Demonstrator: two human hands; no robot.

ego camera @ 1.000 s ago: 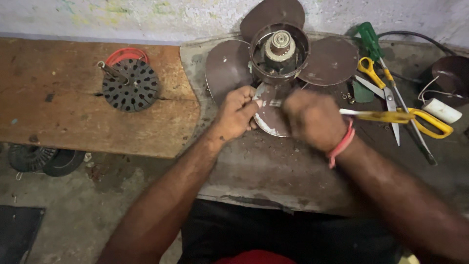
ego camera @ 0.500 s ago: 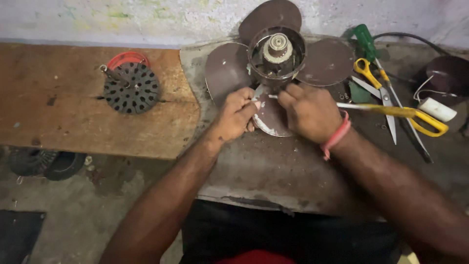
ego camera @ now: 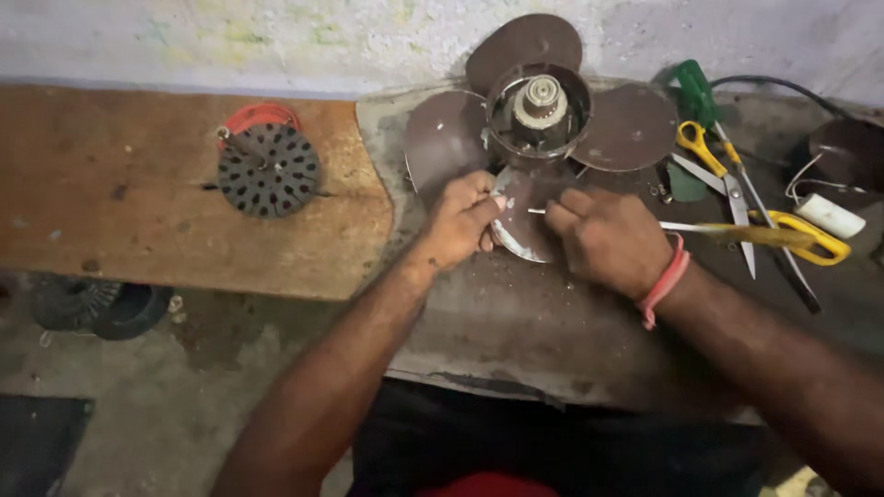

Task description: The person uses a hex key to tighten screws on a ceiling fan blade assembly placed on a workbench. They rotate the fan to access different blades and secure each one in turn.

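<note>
Brown and dusty, the fan blade assembly (ego camera: 543, 129) lies on the stone slab (ego camera: 552, 340), and its nearest blade (ego camera: 525, 221) is pinched at the edge by the left hand (ego camera: 460, 221), fingers closed on it. Just right of that grip, the right hand (ego camera: 608, 239) is curled shut around a thin metal tool (ego camera: 539, 211) whose tip touches the same blade. Beyond the right hand lie yellow-handled scissors (ego camera: 783, 235) and a green-handled screwdriver (ego camera: 700, 92); well left of the left hand, a black motor part (ego camera: 269, 170) sits on the wooden board (ego camera: 110, 212).

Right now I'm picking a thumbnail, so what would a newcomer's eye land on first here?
The brown fan rotor with its four blades, at the bench's middle, draws the eye. Both hands meet at its near blade: the left hand pinches the edge, the right hand holds a thin tool. Yellow-handled scissors lie right.
</note>
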